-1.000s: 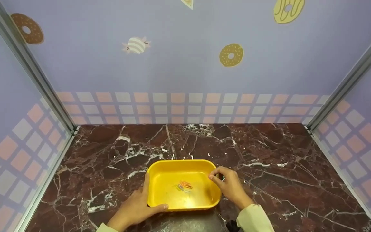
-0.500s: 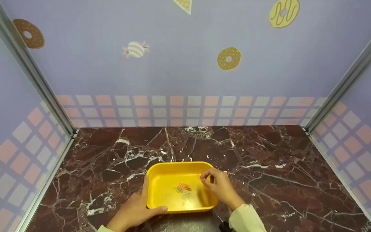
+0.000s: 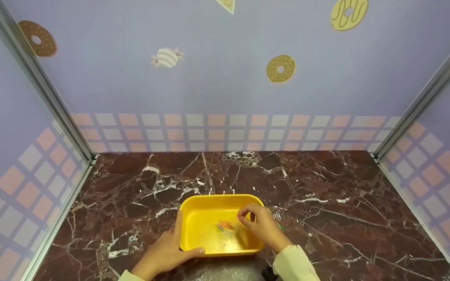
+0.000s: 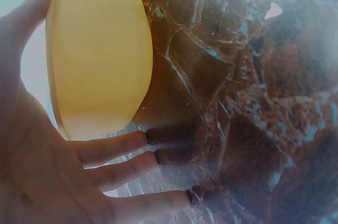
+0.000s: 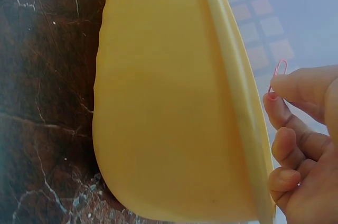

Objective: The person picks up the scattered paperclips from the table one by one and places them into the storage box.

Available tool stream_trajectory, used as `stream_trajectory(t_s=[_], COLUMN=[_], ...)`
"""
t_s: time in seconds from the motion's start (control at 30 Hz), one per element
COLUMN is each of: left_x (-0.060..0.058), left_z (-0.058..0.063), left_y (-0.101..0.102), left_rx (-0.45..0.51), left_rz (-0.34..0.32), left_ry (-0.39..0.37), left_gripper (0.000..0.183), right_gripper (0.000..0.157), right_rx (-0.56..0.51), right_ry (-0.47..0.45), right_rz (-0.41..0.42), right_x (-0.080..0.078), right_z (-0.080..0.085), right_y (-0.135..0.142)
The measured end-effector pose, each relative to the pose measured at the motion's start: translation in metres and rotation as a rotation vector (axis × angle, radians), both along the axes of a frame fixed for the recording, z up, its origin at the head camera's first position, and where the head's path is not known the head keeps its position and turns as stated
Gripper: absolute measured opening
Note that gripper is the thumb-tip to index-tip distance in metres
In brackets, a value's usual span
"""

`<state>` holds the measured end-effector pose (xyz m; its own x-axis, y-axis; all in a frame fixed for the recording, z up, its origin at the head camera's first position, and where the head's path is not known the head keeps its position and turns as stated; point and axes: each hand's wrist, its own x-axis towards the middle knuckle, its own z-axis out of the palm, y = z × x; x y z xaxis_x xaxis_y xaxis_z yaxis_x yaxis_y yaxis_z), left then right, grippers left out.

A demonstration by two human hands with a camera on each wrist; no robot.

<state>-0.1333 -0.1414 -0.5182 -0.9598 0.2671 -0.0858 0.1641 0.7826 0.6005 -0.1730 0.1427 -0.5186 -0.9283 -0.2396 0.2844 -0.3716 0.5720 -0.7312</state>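
Observation:
A yellow plastic bin (image 3: 205, 242) stands on the marbled tabletop, with several coloured paper clips (image 3: 224, 225) in a small pile on its floor. My left hand (image 3: 166, 249) spans the bin's near left corner: the thumb lies along the front rim and the straight fingers rest against the left end wall. In the left wrist view the fingers (image 4: 121, 168) stretch out below the bin's end. My right hand (image 3: 262, 226) is over the bin's right part. Its thumb and forefinger pinch a pink paper clip (image 5: 280, 73), plain in the right wrist view.
Silver paper clips (image 3: 276, 214) and a green one (image 3: 281, 226) lie on the table just right of the bin. A black object (image 3: 268, 274) shows beside the right sleeve. Patterned wall panels (image 3: 225, 93) enclose the back and sides.
My right hand has moved left from the bin's right rim to over its inside, uncovering clips on the table at the right. The left hand stays at the bin's corner.

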Motion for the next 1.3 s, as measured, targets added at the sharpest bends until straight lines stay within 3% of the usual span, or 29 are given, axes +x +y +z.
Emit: stream_trajectory(t_s=[0.47, 0.8, 1.3], left_x=[-0.002, -0.002, 0.000], left_z=[0.002, 0.001, 0.001], left_y=[0.004, 0.004, 0.000], left_rx=[-0.004, -0.004, 0.023], left_rz=[-0.013, -0.009, -0.015], left_ry=[-0.044, -0.020, 0.001], left_gripper=[0.126, 0.128, 0.127], right_gripper=[0.003, 0.009, 0.010], right_rx=[0.012, -0.039, -0.132], right_ry=[-0.030, 0.006, 0.009], right_rz=[0.009, -0.080, -0.180], right_x=[-0.004, -0.007, -0.004], right_z=[0.001, 0.011, 0.003], right_y=[-0.001, 0.018, 0.053])
